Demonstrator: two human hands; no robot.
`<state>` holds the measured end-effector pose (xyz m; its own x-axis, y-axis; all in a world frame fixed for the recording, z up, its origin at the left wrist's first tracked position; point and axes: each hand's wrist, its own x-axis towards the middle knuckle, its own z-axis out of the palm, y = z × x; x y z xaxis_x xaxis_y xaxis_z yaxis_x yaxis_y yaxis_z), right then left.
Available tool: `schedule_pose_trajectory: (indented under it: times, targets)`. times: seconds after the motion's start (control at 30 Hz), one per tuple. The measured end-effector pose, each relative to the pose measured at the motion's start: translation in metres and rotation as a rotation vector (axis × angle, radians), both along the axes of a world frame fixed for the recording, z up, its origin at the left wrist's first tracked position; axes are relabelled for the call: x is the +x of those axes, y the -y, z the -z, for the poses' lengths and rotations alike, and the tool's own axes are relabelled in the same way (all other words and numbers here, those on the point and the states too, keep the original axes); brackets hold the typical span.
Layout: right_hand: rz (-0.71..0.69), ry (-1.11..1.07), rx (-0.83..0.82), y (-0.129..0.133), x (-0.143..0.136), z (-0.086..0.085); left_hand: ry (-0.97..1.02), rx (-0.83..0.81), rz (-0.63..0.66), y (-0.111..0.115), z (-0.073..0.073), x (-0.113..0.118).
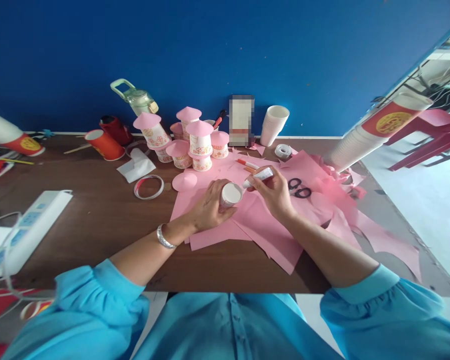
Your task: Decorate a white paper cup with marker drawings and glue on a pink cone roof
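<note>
My left hand (210, 206) is wrapped round a small white paper cup (231, 193), its flat round end facing up toward me. In my right hand (275, 195) is a white glue tube (260, 176), pinched by the fingers and tilted with its tip close to the cup's rim. Whether the tip touches the cup I cannot tell. Sheets of pink paper (243, 225) lie beneath both hands. A pink paper cone (185, 182) rests just left of the cup. Behind it stand several decorated paper cups with pink cone roofs (200, 142), some stacked in pairs.
Black-handled scissors (300, 189) lie on the paper to the right. White cup stacks (274, 125) stand at the back, with another stack (375, 130) leaning at right. A tape roll (149, 187), an orange cup (105, 145), a green bottle (137, 100) and a power strip (33, 225) are leftward.
</note>
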<state>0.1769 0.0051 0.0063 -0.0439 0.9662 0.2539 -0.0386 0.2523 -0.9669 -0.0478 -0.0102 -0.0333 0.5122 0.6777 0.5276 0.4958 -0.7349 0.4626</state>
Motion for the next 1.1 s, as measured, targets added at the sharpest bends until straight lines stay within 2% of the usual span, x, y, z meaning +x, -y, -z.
schedule_pose_trajectory:
  times: [0.1, 0.23, 0.3, 0.57, 0.77, 1.1]
  targets:
    - [-0.007, 0.023, 0.093, 0.008, -0.002, -0.004, -0.009, 0.033, -0.008, 0.001, -0.002, -0.001]
    - [0.017, 0.239, 0.245, 0.017, -0.002, -0.006, 0.014, 0.061, -0.048, -0.002, -0.002, 0.000]
    - [0.018, 0.310, 0.265, 0.019, -0.002, -0.006, 0.027, 0.049, -0.047, -0.003, -0.002, 0.001]
    - [0.099, 0.279, 0.254, 0.019, 0.001, -0.009, 0.039, -0.132, -0.082, 0.000, 0.000, 0.001]
    - [0.078, 0.357, 0.283, 0.016, 0.002, -0.010, -0.002, -0.109, -0.061, 0.001, -0.005, 0.002]
    - [0.059, 0.212, 0.088, 0.010, -0.002, -0.006, 0.004, -0.147, -0.080, -0.001, -0.003, 0.002]
